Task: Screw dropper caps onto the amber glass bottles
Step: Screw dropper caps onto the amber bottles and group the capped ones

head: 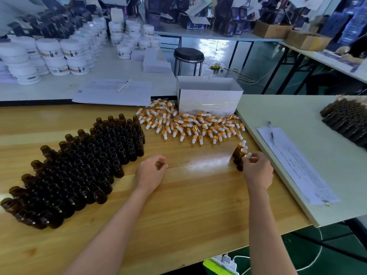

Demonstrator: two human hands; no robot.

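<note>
Presently, R hand [258, 171]: fingers pinch dropper cap [248, 155] on amber bottle [239, 165].
L hand [152, 172]: fingers loosely curled, nothing held, over desk [198, 195].

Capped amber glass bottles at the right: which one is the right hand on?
The front capped amber glass bottle, nearest the camera: the right hand pinches its white-bulbed gold dropper cap. The other two capped bottles stand behind, untouched.

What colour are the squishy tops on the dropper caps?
White, on the dropper caps, clearest in the head view.
</note>
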